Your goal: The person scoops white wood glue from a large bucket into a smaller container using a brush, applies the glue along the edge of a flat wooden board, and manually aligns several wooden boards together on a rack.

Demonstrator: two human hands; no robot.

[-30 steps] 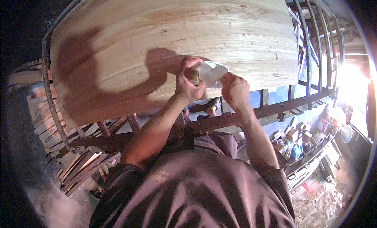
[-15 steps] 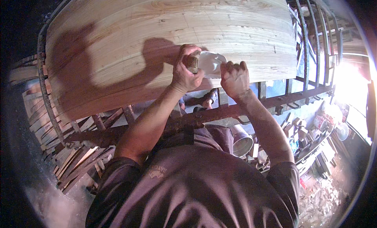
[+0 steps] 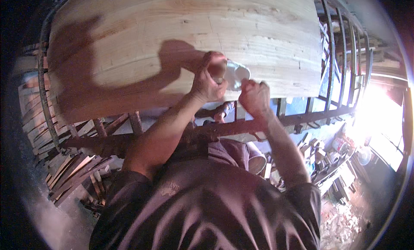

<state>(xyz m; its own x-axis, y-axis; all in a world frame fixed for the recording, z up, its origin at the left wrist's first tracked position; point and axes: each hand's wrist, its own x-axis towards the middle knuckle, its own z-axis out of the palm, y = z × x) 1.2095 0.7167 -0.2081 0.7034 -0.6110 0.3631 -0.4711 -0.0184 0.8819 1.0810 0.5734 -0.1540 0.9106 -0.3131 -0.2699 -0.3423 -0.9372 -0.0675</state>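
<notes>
Right hand [image 3: 255,97] curls at the lower edge of a white piece [image 3: 236,73], can't tell if pinching; left hand [image 3: 206,82] wraps a brown block [image 3: 217,69]. Piece sits between the 2, over the wood panel [image 3: 258,30]. Probably light, thin, bendy: hold by rim.

A metal rack [image 3: 241,127] carries a broad wood board [image 3: 263,39] that stretches under the left hand [image 3: 207,84], away beyond it and out to both sides. Well below, right of that hand, pale shavings [image 3: 344,217] litter the floor [image 3: 71,226].
</notes>
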